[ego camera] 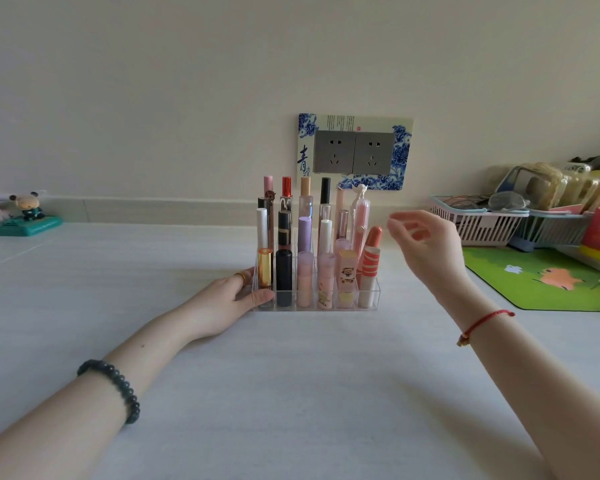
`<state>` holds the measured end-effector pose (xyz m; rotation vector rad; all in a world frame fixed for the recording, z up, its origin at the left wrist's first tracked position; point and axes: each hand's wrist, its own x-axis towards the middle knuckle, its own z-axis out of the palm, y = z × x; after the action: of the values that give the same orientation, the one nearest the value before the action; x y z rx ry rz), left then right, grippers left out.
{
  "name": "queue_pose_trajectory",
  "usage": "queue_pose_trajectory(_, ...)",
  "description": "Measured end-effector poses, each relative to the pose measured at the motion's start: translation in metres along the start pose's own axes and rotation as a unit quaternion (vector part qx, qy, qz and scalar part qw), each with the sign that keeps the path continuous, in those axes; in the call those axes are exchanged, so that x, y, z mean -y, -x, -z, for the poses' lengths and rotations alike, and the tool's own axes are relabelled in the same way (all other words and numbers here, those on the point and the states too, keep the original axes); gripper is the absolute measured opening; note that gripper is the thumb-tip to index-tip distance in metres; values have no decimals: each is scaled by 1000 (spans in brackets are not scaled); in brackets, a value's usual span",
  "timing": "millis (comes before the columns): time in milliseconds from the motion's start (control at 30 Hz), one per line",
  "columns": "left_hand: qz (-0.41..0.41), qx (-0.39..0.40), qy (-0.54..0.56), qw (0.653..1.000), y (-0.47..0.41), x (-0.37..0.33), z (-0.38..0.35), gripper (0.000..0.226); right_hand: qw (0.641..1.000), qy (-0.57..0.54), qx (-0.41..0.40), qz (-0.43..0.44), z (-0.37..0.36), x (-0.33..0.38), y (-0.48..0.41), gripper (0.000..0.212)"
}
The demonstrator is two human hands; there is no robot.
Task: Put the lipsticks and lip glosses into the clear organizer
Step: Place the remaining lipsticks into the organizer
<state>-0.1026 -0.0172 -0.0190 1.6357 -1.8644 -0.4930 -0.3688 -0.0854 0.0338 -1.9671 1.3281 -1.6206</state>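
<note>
A clear acrylic tiered organizer [377, 293] stands mid-table, its slots filled with upright lipsticks and lip glosses: a gold tube [264, 266] front-left, an orange-striped tube [370, 271] leaning front-right. Rear dividers are hard to make out. The left hand [229, 299] grips its 8 o'clock corner. The right hand [426, 244] hovers at 3 o'clock, fingers loosely spread, holding nothing.
</note>
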Motion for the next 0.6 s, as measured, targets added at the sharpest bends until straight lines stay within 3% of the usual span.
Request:
queue_pose_trajectory(133, 2, -11, -15, 1000, 0, -2, -1, 42, 993, -50, 56, -86, 4, -6, -7, 26)
queue_pose_trajectory(300, 12, -14, -16, 1000, 0, -3, 0, 41, 972, -121, 130, -154, 1, -15, -6, 33)
queue_pose_trajectory(600, 2, -18, -20, 1000, 1, -6, 0, 40, 966, -158, 137, -151, -10, -12, 0, 8)
